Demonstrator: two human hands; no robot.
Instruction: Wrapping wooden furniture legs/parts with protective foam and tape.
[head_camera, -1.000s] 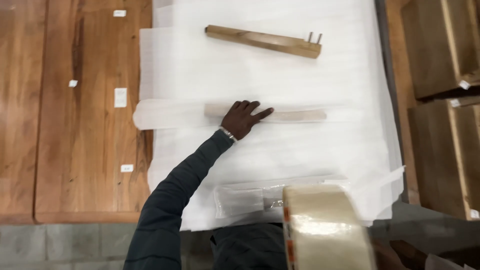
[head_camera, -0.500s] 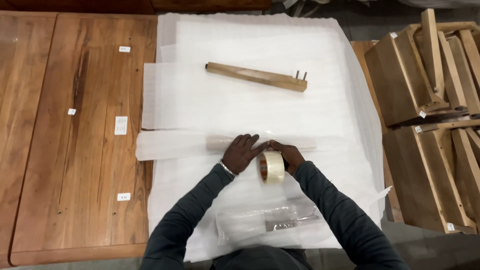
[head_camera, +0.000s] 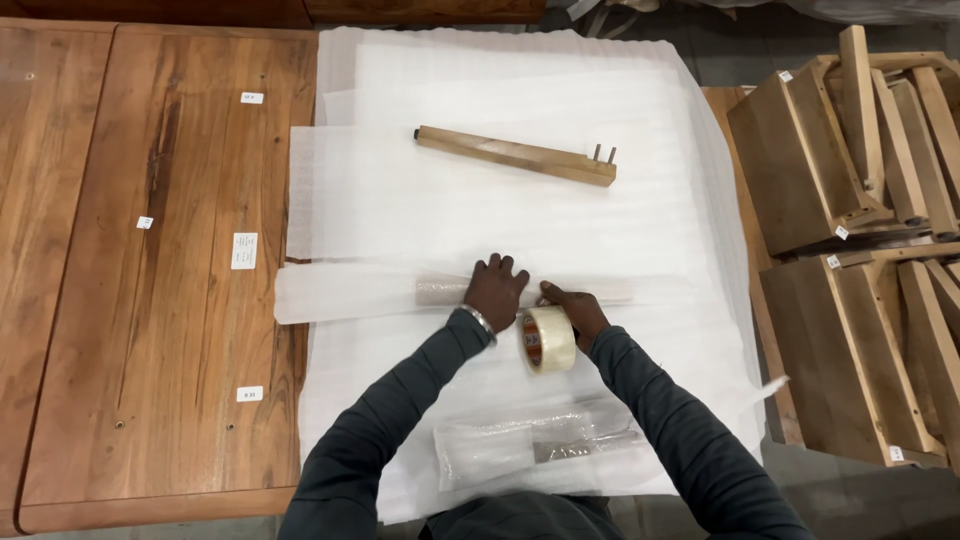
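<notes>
Left hand (head_camera: 495, 288) is flat w/ fingers spread, pressing on the foam-wrapped stick (head_camera: 455, 292) on the bench (head_camera: 150, 300). Right hand (head_camera: 572, 312) grips a tape roll (head_camera: 548, 339) right next to that stick, approx mid-length. Bare wooden leg (head_camera: 515, 156) lies well beyond it on the foam sheet (head_camera: 400, 200).

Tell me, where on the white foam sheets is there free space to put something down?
Free: the white foam sheets between the bare wooden leg and the foam-wrapped leg, and the far strip beyond the bare leg. Crowded: around both hands, left and right with the tape roll, and the plastic bag.
</notes>
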